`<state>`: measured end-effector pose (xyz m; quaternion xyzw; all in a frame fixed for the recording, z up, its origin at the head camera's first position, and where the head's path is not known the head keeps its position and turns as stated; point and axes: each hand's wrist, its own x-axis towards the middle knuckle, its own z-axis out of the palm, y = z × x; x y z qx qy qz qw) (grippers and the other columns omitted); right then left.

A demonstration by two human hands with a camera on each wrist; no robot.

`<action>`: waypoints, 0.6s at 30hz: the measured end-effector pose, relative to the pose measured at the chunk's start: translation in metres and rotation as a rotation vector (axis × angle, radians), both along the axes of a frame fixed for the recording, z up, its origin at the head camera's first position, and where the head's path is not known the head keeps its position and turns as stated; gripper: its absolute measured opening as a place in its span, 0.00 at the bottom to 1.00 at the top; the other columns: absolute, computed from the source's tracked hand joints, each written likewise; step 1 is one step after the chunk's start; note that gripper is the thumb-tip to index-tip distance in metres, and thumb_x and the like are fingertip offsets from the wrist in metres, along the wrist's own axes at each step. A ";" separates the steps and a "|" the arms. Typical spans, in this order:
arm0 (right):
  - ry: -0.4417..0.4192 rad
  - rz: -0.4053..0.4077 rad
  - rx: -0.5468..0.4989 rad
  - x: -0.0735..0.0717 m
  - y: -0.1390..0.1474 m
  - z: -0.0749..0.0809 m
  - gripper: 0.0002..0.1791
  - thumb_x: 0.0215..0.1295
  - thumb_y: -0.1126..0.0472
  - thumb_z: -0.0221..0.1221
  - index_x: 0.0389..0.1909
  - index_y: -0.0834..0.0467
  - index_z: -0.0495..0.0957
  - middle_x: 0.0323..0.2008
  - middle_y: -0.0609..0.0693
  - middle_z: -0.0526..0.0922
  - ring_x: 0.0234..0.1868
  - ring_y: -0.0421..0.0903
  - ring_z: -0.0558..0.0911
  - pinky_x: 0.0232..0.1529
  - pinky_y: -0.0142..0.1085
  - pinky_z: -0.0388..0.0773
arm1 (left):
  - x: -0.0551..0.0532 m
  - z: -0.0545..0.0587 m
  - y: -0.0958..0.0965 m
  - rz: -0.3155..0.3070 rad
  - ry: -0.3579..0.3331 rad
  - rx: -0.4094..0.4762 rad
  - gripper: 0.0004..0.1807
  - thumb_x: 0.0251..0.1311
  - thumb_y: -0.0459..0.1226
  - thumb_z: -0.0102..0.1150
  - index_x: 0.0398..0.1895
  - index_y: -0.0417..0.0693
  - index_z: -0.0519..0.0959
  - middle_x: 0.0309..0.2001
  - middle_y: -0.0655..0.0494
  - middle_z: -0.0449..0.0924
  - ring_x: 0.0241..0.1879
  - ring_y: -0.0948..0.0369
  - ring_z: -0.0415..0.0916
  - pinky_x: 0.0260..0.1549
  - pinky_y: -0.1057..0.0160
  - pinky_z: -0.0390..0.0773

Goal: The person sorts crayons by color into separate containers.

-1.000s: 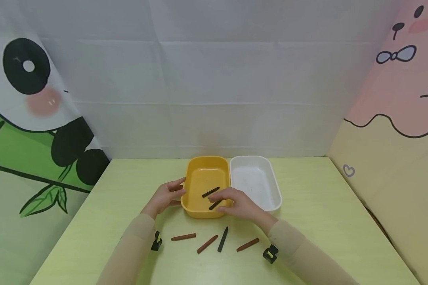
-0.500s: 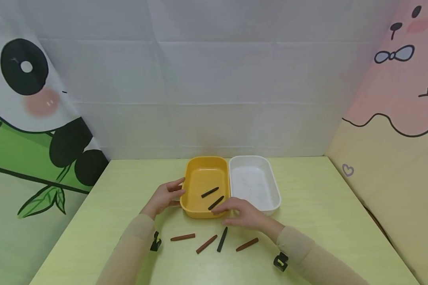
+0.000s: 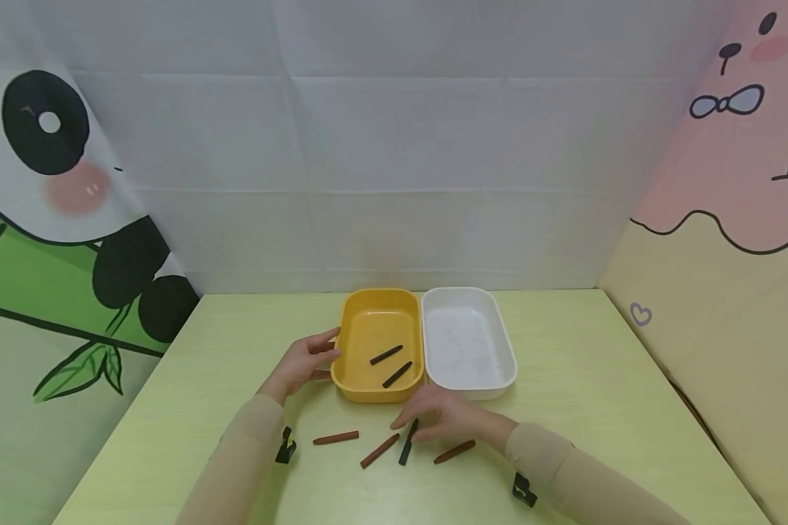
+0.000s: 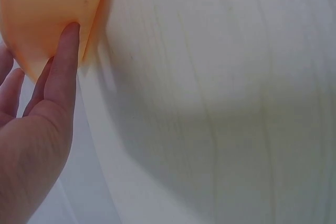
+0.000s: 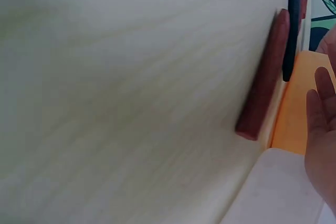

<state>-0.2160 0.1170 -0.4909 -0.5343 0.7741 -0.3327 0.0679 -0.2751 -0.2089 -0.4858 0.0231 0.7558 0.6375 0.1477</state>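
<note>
My left hand (image 3: 300,364) touches the left side of a yellow tray (image 3: 341,379) with fairly straight fingers; the left wrist view shows a fingertip on the tray's wall (image 4: 52,3). Two black crayons (image 3: 386,355) lie inside that tray. Over the table, my right hand (image 3: 452,418) hovers above another black crayon (image 3: 407,446), thumb and fingers apart and nothing between them. Brown crayons lie about it: one (image 3: 379,450) just left, one (image 3: 335,437) farther left, and one (image 3: 454,452) under the right hand's near side, large in the right wrist view (image 5: 265,77).
A white tray (image 3: 508,357) stands against the yellow tray's right side, with nothing seen inside. Both trays sit toward the back of the pale yellow-green table (image 3: 597,408). Behind is a pale cloth wall (image 3: 394,146), with cartoon-printed panels at left and right.
My right hand has come back from over the yellow tray toward the near side, now above the loose black crayon. The left hand keeps its place at the tray.
</note>
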 end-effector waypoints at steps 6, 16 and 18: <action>0.054 0.022 0.016 -0.002 0.000 -0.009 0.19 0.59 0.61 0.70 0.52 0.49 0.84 0.52 0.37 0.83 0.56 0.36 0.76 0.60 0.32 0.70 | -0.001 -0.001 -0.001 -0.003 0.006 0.000 0.32 0.70 0.33 0.57 0.76 0.45 0.60 0.67 0.32 0.65 0.59 0.42 0.73 0.48 0.48 0.81; 0.051 0.051 0.057 -0.006 -0.004 -0.016 0.16 0.58 0.60 0.71 0.48 0.48 0.86 0.48 0.36 0.83 0.55 0.35 0.76 0.60 0.30 0.69 | 0.002 0.003 -0.001 -0.017 0.013 0.006 0.32 0.70 0.34 0.56 0.76 0.45 0.60 0.67 0.31 0.63 0.60 0.40 0.72 0.48 0.47 0.81; 0.044 0.051 0.068 -0.007 -0.004 -0.018 0.16 0.57 0.59 0.71 0.48 0.47 0.86 0.48 0.35 0.83 0.55 0.34 0.76 0.60 0.30 0.69 | 0.002 0.003 -0.002 -0.016 0.011 0.008 0.32 0.70 0.34 0.56 0.76 0.46 0.60 0.67 0.31 0.64 0.60 0.40 0.72 0.48 0.47 0.81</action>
